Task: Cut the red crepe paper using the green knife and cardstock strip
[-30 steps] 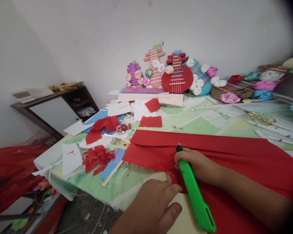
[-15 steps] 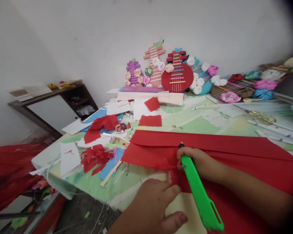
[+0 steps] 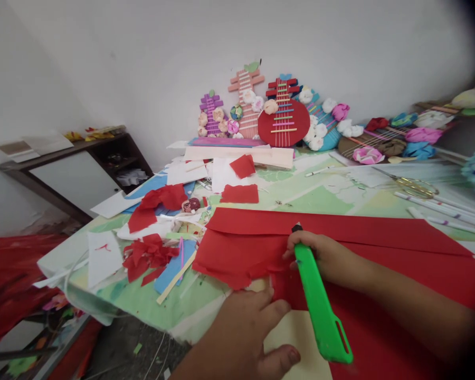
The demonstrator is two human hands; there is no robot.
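My right hand (image 3: 316, 253) is closed around a green utility knife (image 3: 320, 303), its black tip pointing away from me over the red paper (image 3: 380, 248). The paper is a large sheet with a fold line along its far part and a ragged cut edge near the knife. My left hand (image 3: 247, 330) lies with fingers spread at the near edge of the red paper, beside a cream-coloured sheet (image 3: 298, 343) that shows beneath it. I cannot tell how firmly the left fingertips press on the paper.
Red scraps (image 3: 150, 256), a white card (image 3: 104, 258) and a blue strip (image 3: 174, 266) lie at the left of the table. Scissors (image 3: 414, 186) and several white sticks (image 3: 447, 211) lie at the right. A red paper lute (image 3: 284, 122) leans on the wall among others.
The ragged flap of red paper has spread nearer and the cut gap by my left fingers looks wider. The knife has shifted slightly away from me. The camera view has turned slightly.
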